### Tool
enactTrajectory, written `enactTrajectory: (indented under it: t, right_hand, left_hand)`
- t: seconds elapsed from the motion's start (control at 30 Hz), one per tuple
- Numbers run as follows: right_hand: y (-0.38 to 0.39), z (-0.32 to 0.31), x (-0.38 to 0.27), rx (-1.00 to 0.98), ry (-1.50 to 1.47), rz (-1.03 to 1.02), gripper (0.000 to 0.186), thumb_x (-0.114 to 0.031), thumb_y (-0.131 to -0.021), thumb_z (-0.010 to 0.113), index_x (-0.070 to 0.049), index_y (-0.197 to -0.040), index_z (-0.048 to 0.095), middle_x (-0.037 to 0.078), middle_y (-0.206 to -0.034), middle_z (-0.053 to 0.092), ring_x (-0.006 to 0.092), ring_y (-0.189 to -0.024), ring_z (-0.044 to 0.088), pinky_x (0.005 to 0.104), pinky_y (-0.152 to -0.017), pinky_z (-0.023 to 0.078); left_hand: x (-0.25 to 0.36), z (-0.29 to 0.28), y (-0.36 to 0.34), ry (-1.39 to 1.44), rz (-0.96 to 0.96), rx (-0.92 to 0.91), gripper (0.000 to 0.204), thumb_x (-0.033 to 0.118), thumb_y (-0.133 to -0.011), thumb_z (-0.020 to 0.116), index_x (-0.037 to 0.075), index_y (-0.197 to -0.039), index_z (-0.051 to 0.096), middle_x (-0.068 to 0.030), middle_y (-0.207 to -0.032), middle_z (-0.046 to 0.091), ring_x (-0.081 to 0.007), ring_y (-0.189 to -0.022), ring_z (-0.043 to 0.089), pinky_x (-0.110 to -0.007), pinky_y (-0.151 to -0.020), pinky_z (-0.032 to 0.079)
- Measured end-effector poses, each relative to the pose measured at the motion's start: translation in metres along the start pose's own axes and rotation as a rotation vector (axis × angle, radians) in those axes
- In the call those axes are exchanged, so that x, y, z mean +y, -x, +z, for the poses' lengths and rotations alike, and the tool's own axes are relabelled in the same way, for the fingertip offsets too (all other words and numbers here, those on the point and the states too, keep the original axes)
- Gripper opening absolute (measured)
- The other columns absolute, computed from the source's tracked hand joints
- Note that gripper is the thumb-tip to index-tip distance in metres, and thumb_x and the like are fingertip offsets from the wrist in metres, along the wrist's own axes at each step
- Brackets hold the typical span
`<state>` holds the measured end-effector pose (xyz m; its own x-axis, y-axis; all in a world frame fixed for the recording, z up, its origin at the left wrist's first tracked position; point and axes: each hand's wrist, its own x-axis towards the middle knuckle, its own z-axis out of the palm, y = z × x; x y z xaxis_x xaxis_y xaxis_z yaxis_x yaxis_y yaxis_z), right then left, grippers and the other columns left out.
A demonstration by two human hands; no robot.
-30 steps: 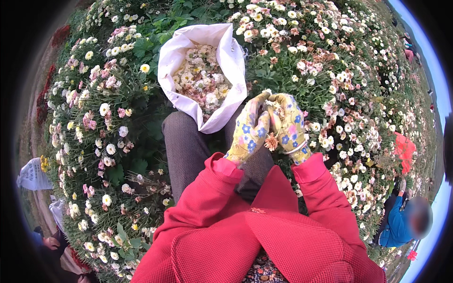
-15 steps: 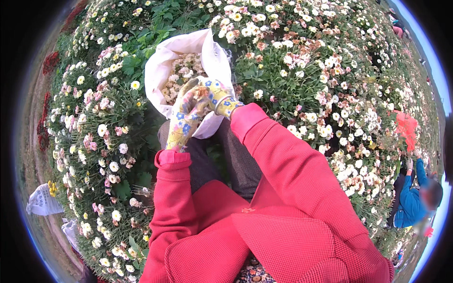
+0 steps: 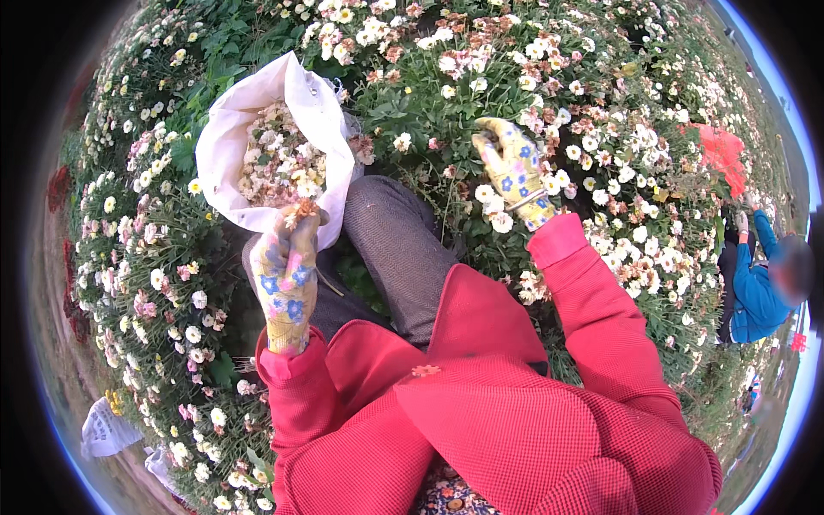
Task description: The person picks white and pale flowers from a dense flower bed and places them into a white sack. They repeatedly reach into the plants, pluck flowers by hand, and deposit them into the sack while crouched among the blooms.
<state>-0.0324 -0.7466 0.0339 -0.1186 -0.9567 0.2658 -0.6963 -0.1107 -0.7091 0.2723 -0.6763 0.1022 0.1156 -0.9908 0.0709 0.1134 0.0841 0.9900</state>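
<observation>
My left hand point(image 3: 287, 279), in a yellow glove printed with flowers, is closed around a brownish withered flower head point(image 3: 301, 209) at its fingertips. It is beside the near rim of a white cloth sack point(image 3: 225, 167). Picked white and faded pink blossoms point(image 3: 281, 154) fill much of the sack, whose mouth gapes upward. Off to the right, my right hand point(image 3: 513, 172) wears a matching glove and reaches over the flowering plants. Its fingers are curved but apart, with nothing visible in them. White blooms point(image 3: 496, 210) sit just beside that wrist.
Dense white and pink chrysanthemum-like plants point(image 3: 463, 77) surround my legs point(image 3: 399, 249). A person in blue point(image 3: 760, 292) is at the far right, near a red bag-like thing point(image 3: 721, 159). Another white sack point(image 3: 109, 427) lies at the lower left.
My hands were together over the sack; now they are apart. The right has swung right over the plants, and the left has drawn back toward me with the withered flower head.
</observation>
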Motion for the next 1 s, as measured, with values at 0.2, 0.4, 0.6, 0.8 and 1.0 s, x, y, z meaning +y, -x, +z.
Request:
enactTrajectory:
  t: [0.2,0.4,0.6,0.8,1.0]
  right_hand:
    - [-0.021,-0.042,0.125,-0.665,0.634,0.087,0.048,-0.034,-0.086,0.059,-0.01,-0.127,0.054,0.016,-0.12,0.061,0.0323,-0.109,0.059,0.0432,-0.094,0.046]
    - [0.01,-0.007,0.165,-0.623,0.603,-0.042,0.022,-0.015,-0.083,0.058,-0.006,-0.102,0.063,0.015,-0.094,0.067,0.0325,-0.092,0.064,0.0424,-0.081,0.05]
    - [0.118,-0.049,0.148,-0.29,0.545,-0.443,0.026,-0.007,-0.082,0.055,-0.007,-0.107,0.063,0.014,-0.102,0.063,0.0316,-0.094,0.061,0.0422,-0.08,0.048]
    - [0.135,-0.076,0.046,-0.173,-0.156,0.205,0.019,-0.006,-0.086,0.051,-0.003,-0.1,0.063,0.007,-0.078,0.065,0.015,-0.062,0.06,0.0277,-0.059,0.047]
    - [0.021,0.022,-0.077,0.031,-0.32,-0.396,0.018,-0.006,-0.082,0.058,-0.003,-0.1,0.059,0.013,-0.092,0.064,0.0275,-0.081,0.063,0.0356,-0.069,0.051]
  left_hand:
    - [-0.047,0.043,0.004,-0.68,0.144,-0.456,0.016,0.0,-0.083,0.063,0.001,-0.099,0.063,-0.0062,-0.067,0.056,-0.0123,-0.056,0.049,-0.029,-0.054,0.041]
    - [-0.086,0.039,0.002,-0.926,0.244,-0.431,0.012,0.007,-0.082,0.065,0.008,-0.093,0.061,-0.0143,-0.065,0.056,-0.0349,-0.059,0.057,-0.039,-0.053,0.043]
    - [-0.153,-0.031,0.002,-1.059,-0.057,-0.184,0.017,0.017,-0.087,0.063,0.007,-0.101,0.065,-0.0173,-0.075,0.065,-0.0356,-0.068,0.063,-0.039,-0.061,0.049]
    - [-0.135,-0.001,0.006,-1.167,0.075,-0.333,0.017,0.016,-0.087,0.06,0.009,-0.102,0.063,-0.016,-0.069,0.063,-0.0359,-0.066,0.063,-0.041,-0.061,0.048]
    - [-0.125,0.001,0.01,-0.868,-0.03,-0.127,0.018,0.013,-0.094,0.055,0.005,-0.108,0.061,-0.0142,-0.077,0.065,-0.0177,-0.066,0.06,-0.031,-0.063,0.047]
